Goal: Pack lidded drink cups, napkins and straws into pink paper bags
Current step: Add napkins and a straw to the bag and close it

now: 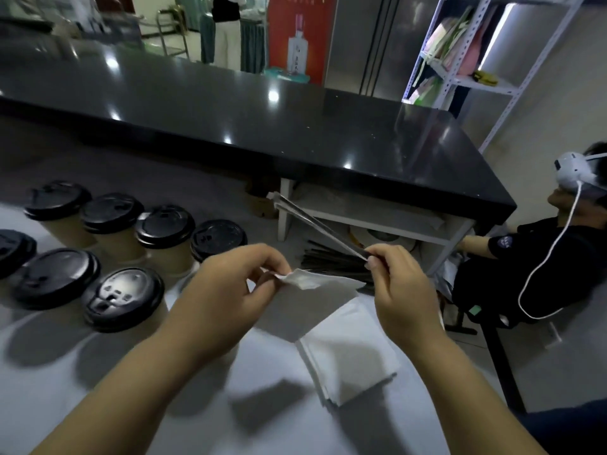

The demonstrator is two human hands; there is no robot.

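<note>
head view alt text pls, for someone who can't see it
Two bare hands work over a white table: the left hand pinches a white napkin while the right hand pinches long straws angled up and away. A napkin stack lies below them, and black-lidded paper cups stand in rows to the left.

Reaches forward with both bare forearms; pinches with thumb and forefinger of the left hand (235, 285), back up; pinches likewise with the right hand (399, 290), fingers curled.

Table (230, 405): lidded cups (123, 298), napkin stack (348, 353)
</note>
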